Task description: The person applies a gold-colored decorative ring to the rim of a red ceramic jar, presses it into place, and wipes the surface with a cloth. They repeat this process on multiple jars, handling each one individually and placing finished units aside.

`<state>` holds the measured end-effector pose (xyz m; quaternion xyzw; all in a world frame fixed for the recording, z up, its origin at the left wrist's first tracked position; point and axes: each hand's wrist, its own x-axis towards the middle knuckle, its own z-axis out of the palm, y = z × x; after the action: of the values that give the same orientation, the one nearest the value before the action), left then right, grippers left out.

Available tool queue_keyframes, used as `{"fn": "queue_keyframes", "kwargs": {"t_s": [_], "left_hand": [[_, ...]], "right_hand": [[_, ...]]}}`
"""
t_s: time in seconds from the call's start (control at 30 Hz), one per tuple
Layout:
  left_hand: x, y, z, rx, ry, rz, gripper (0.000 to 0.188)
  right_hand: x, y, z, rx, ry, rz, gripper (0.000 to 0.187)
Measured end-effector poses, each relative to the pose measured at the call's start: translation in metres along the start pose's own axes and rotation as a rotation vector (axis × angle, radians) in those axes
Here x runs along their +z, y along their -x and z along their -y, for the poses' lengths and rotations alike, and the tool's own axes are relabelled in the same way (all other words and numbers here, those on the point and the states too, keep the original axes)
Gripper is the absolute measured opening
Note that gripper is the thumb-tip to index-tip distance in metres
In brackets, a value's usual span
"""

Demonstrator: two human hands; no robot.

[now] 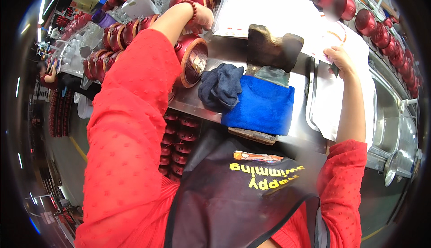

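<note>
My left hand (pixel 204 17), with a red beaded bracelet at the wrist, reaches among shiny red pots at the far left. Its fingers curl downward and are partly hidden; what they grip, if anything, does not show. Just below it, a red pot (pixel 192 59) lies on its side, its round base facing right. Over the white sheet on the right, my right hand (pixel 341 60) is closed on a small dark green flat piece (pixel 334 70). A curved orange-red strip (pixel 337 37) lies beyond its fingertips. Between my arms are a dark worn block (pixel 273 48), a blue cloth (pixel 262 97) and a crumpled grey cloth (pixel 220 86).
A white tray (pixel 238 17) with small red bits stands at the back. Several red pots (pixel 379 32) line the far right edge. A steel sink (pixel 388 109) is at right. White bottles (pixel 139 5) stand at far left. More red pots (pixel 182 147) are stacked below the table.
</note>
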<state>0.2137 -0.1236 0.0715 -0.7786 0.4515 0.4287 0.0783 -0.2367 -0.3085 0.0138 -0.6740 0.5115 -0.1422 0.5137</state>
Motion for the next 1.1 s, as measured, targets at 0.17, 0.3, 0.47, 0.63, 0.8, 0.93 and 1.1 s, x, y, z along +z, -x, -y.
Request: {"fn": "queue_keyframes", "kwargs": {"t_s": [0.17,0.3,0.47,0.63,0.8,0.93,1.1], "left_hand": [[0.008,0.026,-0.004,0.025,0.194,0.047,0.049],[-0.005,0.020,0.000,0.086,-0.035,0.095,0.031],[-0.029,0.009,0.014,0.133,-0.320,0.065,0.046],[-0.020,0.030,0.009,0.075,-0.072,0.039,0.055],[-0.006,0.045,-0.007,0.025,0.045,0.022,0.065],[-0.005,0.064,-0.020,0.134,-0.303,-0.040,0.050],[0.013,0.168,-0.054,0.362,-0.500,-0.547,0.049]], "right_hand": [[-0.004,0.002,0.000,0.039,0.064,-0.001,0.015],[0.003,0.007,0.010,0.014,0.127,-0.010,0.015],[0.015,0.017,0.032,-0.001,0.288,0.032,0.021],[-0.006,-0.003,0.050,-0.093,0.594,0.042,0.031],[-0.025,-0.125,0.109,-0.689,0.741,-0.366,0.044],[-0.014,-0.220,0.174,-0.601,0.698,-0.497,0.045],[-0.004,-0.254,0.203,-0.366,0.622,-0.419,0.049]]}}
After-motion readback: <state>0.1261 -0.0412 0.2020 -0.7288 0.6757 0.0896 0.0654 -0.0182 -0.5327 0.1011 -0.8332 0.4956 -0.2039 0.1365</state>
